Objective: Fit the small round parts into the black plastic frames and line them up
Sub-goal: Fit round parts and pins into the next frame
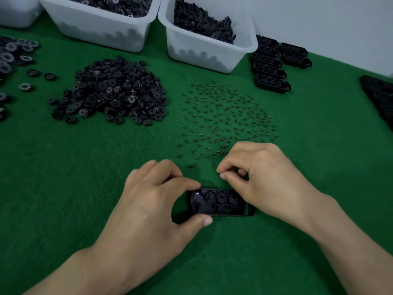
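Frame (pixel 221 206), lower centre on the mat (pixel 63 188), round parts (pixel 221 196) seated in it, is pinched at its left end by the left hand (pixel 153 201). The right hand (pixel 265 177), over its right end, has thumb and forefinger pressed together; what is pinched cannot be told. Springs (pixel 225 116) are scattered just above.

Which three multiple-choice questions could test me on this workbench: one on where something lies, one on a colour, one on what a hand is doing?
1. The disc pile lies on which side of the scattered springs? A right B left C on top
2. The table cover is: A red B grey C green
3. The left hand: A grips the black frame B lies flat C points upward
Answers: 1 B, it sits left of the springs; 2 C, the felt is green; 3 A, thumb and finger pinch the frame's end.
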Tool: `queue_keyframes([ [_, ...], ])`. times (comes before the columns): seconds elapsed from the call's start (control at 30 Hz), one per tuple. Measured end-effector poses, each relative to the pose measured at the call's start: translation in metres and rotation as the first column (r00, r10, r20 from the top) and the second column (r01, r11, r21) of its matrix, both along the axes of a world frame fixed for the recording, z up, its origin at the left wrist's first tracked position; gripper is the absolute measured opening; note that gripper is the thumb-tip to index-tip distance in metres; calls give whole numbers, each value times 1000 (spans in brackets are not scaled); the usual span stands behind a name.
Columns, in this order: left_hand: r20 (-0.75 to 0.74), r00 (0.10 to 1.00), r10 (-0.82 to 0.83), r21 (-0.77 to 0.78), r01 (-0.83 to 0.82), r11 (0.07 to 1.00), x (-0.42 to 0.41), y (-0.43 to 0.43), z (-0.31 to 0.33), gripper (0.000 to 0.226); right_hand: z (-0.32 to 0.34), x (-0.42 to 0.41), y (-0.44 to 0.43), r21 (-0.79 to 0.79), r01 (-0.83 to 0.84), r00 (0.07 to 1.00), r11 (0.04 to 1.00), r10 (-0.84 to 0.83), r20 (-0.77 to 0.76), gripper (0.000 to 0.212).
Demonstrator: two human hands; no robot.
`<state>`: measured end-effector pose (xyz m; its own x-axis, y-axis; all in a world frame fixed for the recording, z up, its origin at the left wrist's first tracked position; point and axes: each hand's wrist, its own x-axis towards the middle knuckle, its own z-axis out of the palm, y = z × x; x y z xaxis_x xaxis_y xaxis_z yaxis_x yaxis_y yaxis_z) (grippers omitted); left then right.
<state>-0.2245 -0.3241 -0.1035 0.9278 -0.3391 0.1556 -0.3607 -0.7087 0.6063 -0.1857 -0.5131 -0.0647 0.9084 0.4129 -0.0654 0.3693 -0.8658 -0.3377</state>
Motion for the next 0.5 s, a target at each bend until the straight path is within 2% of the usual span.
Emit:
queue_keyframes([
  [0.1,1,1000,3,3,-3,1000,0,0,0,54,1,-2,-4,-13,4,1000,1000,-4,26,9],
  [0.2,0,1000,3,-4,-3,1000,0,-1,0,53,2,-11,-11,194,55,998,980,-58,9,10],
  [0.3,-2,1000,2,-9,-2,1000,0,0,-1,52,-2,-23,-12,356,52,998,933,-35,-53,5],
  [0.5,-5,1000,4,-6,-4,1000,0,-1,0,52,-11,-30,-15,386,75,996,919,-54,-64,5],
])
